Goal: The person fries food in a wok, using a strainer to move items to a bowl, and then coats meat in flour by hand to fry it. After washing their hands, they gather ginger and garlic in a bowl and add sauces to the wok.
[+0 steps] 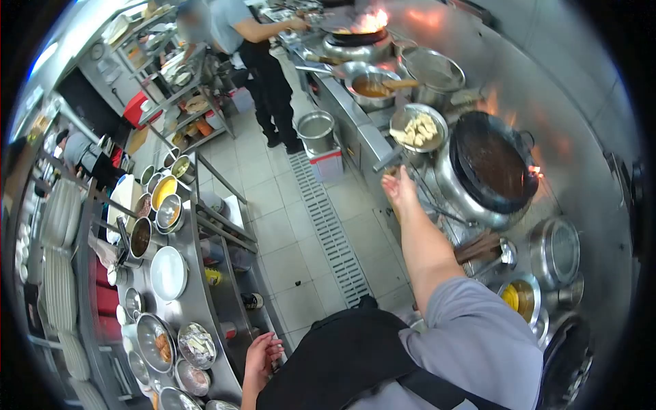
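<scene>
My right hand [398, 191] reaches forward at the stove's front edge, fingers curled at the end of a short handle. That handle appears to belong to the metal strainer [432, 145], which carries pale, chunky food pieces [418, 130] and rests over a pot; the exact grip is partly hidden. Just right of it, a large dark wok [493, 164] with dark liquid sits on a burner. My left hand [263, 357] hangs low beside the left counter, loosely bent fingers apart, holding nothing. Steel bowls nearest to it hold white-and-dark pieces [197, 344] and pinkish food [193, 378].
A co-worker [253, 61] stands farther along the stove, one hand at a flaming wok [355, 31]. Another person [89, 154] is at far left. A pot [316, 130] stands on a box beside the floor drain [328, 225]. Stacked plates [60, 287] line the left shelf.
</scene>
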`<state>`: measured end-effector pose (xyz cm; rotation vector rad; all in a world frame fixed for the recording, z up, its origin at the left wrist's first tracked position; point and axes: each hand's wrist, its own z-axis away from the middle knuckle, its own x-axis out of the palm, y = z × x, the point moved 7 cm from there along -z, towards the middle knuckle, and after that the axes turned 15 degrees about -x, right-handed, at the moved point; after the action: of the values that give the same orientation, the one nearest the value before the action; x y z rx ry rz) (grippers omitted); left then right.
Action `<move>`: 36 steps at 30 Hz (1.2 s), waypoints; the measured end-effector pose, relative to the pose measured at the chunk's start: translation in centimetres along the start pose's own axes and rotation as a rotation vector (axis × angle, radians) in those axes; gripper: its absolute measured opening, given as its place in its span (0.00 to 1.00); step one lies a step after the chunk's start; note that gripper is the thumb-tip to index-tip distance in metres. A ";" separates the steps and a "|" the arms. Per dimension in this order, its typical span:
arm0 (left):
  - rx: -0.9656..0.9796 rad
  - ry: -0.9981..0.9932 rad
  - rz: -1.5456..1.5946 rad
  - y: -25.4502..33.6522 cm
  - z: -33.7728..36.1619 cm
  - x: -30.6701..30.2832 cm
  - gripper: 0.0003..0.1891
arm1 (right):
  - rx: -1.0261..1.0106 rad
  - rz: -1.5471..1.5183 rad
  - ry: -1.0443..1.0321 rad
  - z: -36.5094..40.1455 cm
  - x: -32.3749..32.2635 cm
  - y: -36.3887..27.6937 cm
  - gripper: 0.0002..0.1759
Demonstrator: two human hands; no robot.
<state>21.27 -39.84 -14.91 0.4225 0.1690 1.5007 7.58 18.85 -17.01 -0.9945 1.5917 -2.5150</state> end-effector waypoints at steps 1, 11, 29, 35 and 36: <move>0.002 -0.004 0.024 0.0 0.5 -0.2 0.16 | 0.075 -0.108 -0.016 2.1 0.4 0.5 0.29; 0.001 -0.086 -0.137 -0.4 1.4 -0.7 0.08 | 0.106 -0.315 0.177 2.8 -10.5 3.6 0.41; 0.155 0.235 0.482 -5.5 4.3 -12.3 0.17 | 0.053 -0.775 0.146 -4.6 -17.5 -0.6 0.24; 0.324 0.442 0.818 -2.9 2.4 -19.0 0.13 | 0.198 -0.557 -0.018 7.2 -15.3 -1.0 0.05; 0.349 0.546 0.778 -2.3 2.0 -19.7 0.12 | 0.229 -0.482 -0.025 9.1 -14.8 -1.3 0.06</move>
<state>22.67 -59.68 -16.89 0.3590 0.7738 2.3487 24.45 16.89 -20.85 -1.5148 1.1220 -2.8735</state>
